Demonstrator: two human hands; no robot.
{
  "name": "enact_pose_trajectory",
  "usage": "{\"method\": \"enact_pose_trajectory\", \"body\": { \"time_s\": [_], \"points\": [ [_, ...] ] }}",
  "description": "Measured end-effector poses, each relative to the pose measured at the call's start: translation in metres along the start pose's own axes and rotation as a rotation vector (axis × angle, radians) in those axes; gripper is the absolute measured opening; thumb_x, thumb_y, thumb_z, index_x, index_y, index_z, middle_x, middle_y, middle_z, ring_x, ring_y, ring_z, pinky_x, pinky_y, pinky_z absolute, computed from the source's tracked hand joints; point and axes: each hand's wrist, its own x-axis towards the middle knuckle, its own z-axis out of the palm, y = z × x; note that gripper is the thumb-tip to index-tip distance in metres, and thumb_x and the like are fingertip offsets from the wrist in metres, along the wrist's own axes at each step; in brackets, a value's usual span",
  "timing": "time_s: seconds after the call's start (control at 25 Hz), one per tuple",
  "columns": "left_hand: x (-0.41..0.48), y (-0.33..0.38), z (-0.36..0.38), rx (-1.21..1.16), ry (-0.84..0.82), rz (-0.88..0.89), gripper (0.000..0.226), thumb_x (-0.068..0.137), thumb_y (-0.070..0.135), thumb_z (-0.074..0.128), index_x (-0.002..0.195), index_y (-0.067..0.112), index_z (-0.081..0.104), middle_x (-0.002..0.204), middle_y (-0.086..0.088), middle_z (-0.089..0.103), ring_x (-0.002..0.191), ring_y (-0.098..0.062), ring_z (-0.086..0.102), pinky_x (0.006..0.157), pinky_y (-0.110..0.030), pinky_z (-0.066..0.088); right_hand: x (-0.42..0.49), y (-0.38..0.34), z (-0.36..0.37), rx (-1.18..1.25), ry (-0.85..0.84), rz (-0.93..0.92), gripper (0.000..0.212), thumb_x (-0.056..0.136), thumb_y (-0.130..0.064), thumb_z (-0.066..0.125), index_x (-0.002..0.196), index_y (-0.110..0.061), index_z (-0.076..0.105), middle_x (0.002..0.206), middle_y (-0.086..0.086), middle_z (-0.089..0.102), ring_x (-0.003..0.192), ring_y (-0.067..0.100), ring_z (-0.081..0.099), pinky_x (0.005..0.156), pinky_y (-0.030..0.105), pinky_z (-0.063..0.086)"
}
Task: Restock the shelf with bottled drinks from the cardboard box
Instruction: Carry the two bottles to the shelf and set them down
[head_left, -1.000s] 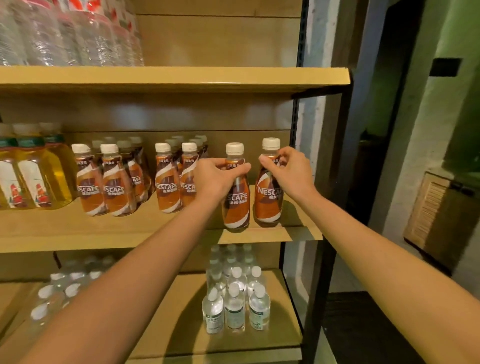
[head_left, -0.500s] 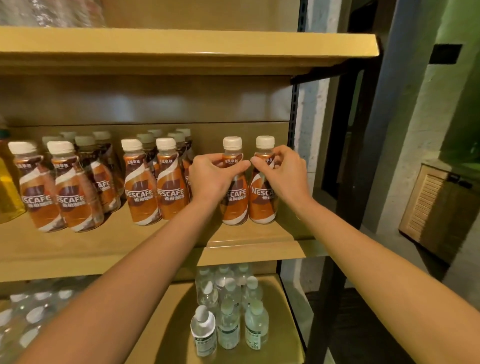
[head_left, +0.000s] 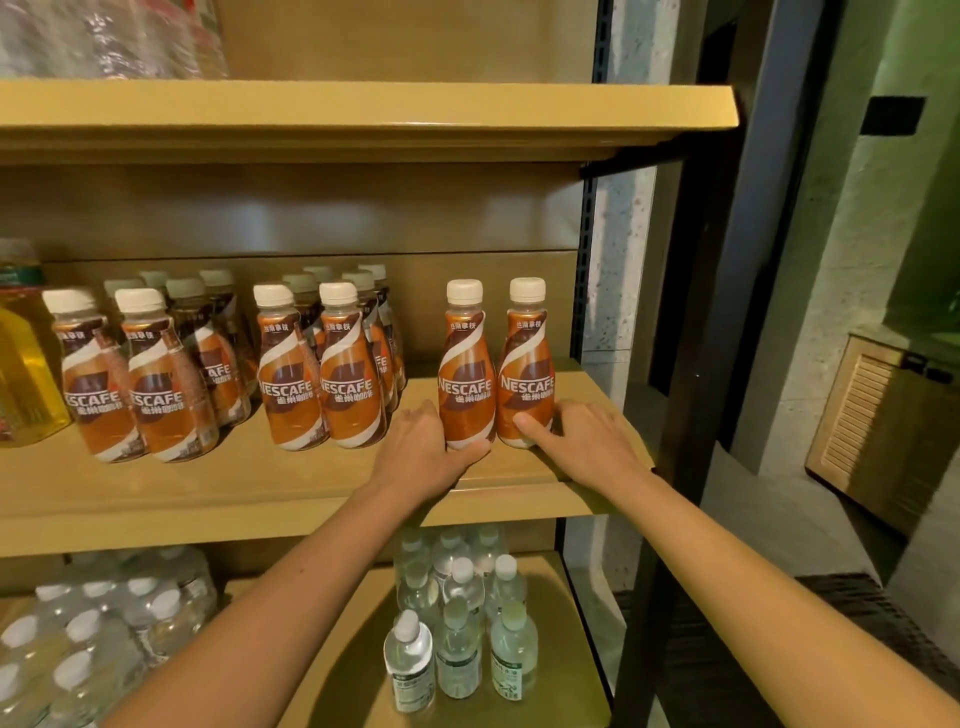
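Observation:
Two brown Nescafe coffee bottles with white caps stand upright side by side at the right end of the middle shelf (head_left: 571, 478). My left hand (head_left: 423, 452) cups the base of the left bottle (head_left: 466, 374), thumb across its front. My right hand (head_left: 584, 441) wraps the base of the right bottle (head_left: 525, 374), one fingertip on its front. Both bottles rest on the shelf board. The cardboard box is out of view.
More Nescafe bottles (head_left: 317, 374) stand in rows to the left, then a yellow drink bottle (head_left: 21, 364). Small clear water bottles (head_left: 457, 639) and wrapped water packs (head_left: 93, 634) fill the lower shelf. The black shelf post (head_left: 670, 338) rises at the right.
Both hands have slid down from the necks of the two bottles to their bases. The bottles now stand a little further back on the shelf. The view has tilted.

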Motion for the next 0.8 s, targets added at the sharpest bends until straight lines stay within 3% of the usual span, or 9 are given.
{"method": "enact_pose_trajectory", "body": {
  "time_s": [0.12, 0.24, 0.44, 0.6, 0.8],
  "points": [
    [0.015, -0.008, 0.007, 0.165, -0.049, 0.011, 0.093, 0.06, 0.085, 0.025, 0.106, 0.013, 0.062, 0.105, -0.007, 0.066, 0.097, -0.024, 0.059, 0.087, -0.044, 0.049, 0.002, -0.001, -0.001, -0.094, -0.05, -0.029, 0.056, 0.086, -0.065, 0.039, 0.094, -0.013, 0.059, 0.102, 0.008, 0.064, 0.104, 0.027, 0.055, 0.095, 0.042, 0.038],
    [0.034, -0.013, 0.011, 0.219, -0.075, 0.001, 0.1, 0.057, 0.088, 0.018, 0.112, 0.017, 0.062, 0.114, -0.005, 0.065, 0.105, -0.024, 0.057, 0.093, -0.044, 0.046, 0.015, 0.0, 0.002, -0.128, -0.082, -0.032, 0.053, 0.086, -0.065, 0.042, 0.093, -0.015, 0.059, 0.108, 0.007, 0.064, 0.109, 0.027, 0.053, 0.097, 0.043, 0.034],
    [0.078, -0.019, 0.018, 0.178, -0.11, -0.099, 0.104, 0.054, 0.089, 0.02, 0.123, 0.02, 0.057, 0.125, -0.004, 0.06, 0.114, -0.025, 0.054, 0.098, -0.045, 0.045, 0.06, 0.002, 0.019, -0.068, -0.081, 0.022, 0.054, 0.087, -0.062, 0.042, 0.105, -0.014, 0.059, 0.114, 0.009, 0.064, 0.109, 0.03, 0.054, 0.093, 0.042, 0.038],
    [0.101, -0.02, 0.02, 0.185, -0.12, -0.108, 0.074, 0.075, 0.076, 0.036, 0.117, 0.019, 0.059, 0.124, -0.005, 0.06, 0.114, -0.026, 0.053, 0.097, -0.042, 0.043, 0.092, 0.003, 0.03, -0.073, -0.072, 0.074, 0.058, 0.089, -0.059, 0.042, 0.118, -0.01, 0.054, 0.125, 0.013, 0.057, 0.119, 0.031, 0.049, 0.098, 0.044, 0.034],
    [0.118, -0.024, 0.023, 0.241, -0.133, -0.136, 0.085, 0.079, 0.075, 0.032, 0.135, 0.012, 0.045, 0.14, -0.012, 0.047, 0.131, -0.032, 0.038, 0.109, -0.046, 0.031, 0.115, 0.008, 0.035, -0.148, -0.091, 0.053, 0.065, 0.09, -0.06, 0.038, 0.129, -0.008, 0.047, 0.134, 0.014, 0.049, 0.128, 0.03, 0.04, 0.106, 0.048, 0.028]
  ]
}}
